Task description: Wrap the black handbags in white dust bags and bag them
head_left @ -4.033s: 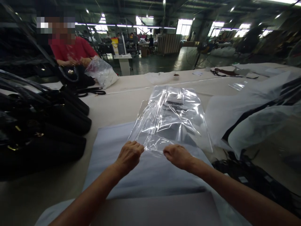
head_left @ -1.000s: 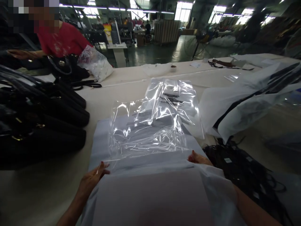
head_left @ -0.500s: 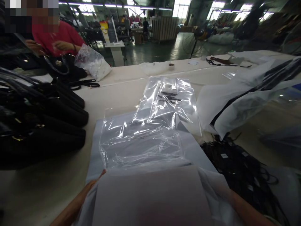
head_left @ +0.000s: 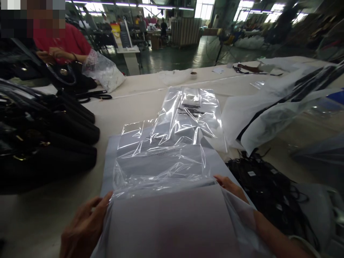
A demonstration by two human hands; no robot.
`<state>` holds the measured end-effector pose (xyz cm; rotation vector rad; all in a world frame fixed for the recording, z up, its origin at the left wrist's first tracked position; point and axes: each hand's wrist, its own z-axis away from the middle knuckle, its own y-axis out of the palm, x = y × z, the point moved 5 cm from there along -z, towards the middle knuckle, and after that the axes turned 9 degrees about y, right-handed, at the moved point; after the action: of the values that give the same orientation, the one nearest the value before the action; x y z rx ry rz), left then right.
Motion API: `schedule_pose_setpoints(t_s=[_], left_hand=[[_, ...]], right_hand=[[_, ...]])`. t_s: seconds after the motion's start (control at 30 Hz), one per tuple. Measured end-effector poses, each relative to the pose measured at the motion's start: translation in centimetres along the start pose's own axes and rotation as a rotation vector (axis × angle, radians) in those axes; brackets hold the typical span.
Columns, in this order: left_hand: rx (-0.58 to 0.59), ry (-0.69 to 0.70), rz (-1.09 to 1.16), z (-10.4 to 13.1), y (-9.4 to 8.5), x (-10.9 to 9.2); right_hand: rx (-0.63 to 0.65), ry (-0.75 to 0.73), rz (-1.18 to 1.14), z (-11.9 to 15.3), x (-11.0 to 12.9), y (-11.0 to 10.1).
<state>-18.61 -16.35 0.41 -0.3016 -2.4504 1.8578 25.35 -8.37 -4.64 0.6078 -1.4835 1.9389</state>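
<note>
A pale, flat-faced bundle point(head_left: 169, 218) fills the bottom middle, close to me, with thin translucent wrapping along its sides. Over its far end lies the mouth of a clear plastic bag point(head_left: 161, 161), crinkled and shiny. My left hand point(head_left: 86, 222) is closed on the bag's edge at the bundle's left corner. At the right corner my right hand point(head_left: 229, 186) pinches the bag's edge, its forearm partly behind the translucent wrapping. Beneath the bag, grey-blue sheets point(head_left: 109, 161) rest on the table. More clear plastic bags point(head_left: 192, 122) lie just beyond.
Black handbags point(head_left: 67, 150) stand in a row on the left. Black straps with white tags point(head_left: 266, 186) are heaped at right, below a white-wrapped bundle point(head_left: 258, 114). Across the table point(head_left: 134, 89), a person in red point(head_left: 75, 39) handles a black handbag point(head_left: 72, 75).
Both hands have come further into view at the bundle's corners, the right one reaching forward to the bag's edge. The bag's far part is spread flatter and further away.
</note>
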Motion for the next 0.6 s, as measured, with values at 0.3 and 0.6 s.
schedule_pose_setpoints(t_s=[0.3, 0.6], left_hand=[[0.286, -0.279, 0.623, -4.4, 0.6, 2.2], [0.709, -0.530, 1.163, -5.7, 1.9, 0.4]], right_hand=[[0.345, 0.409, -0.606, -1.6, 0.2, 0.0], [0.733, 0.499, -0.870, -2.2, 1.2, -0.6]])
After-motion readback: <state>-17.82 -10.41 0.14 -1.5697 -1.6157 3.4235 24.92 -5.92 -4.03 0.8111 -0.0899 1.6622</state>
